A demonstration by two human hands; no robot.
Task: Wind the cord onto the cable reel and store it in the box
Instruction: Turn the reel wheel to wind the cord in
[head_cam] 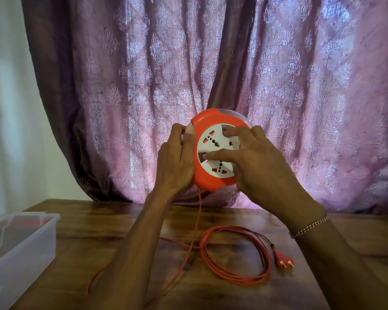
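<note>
Presently, head view: the cable reel [215, 151] is being held upright above the desk [112, 222]. The left hand [175, 159] is gripping its left rim; the right hand [253, 159] is resting spread fingers on its white socket face. Below the reel, the cord [233, 256] is lying coiled on the desk, plug [283, 260] beside it. Left of the reel, the box [20, 245] is sitting open.

The cable reel [217, 151] is held above the tabletop [121, 222], in front of the curtain [211, 63], left hand [176, 159] on its left edge and right hand [253, 164] across its face. The cord [233, 256] hangs from the reel to a coil on the tabletop below, with the plug [283, 260] just right of the coil. The box [20, 245] sits at the tabletop's left edge, well apart from the coil.
</note>
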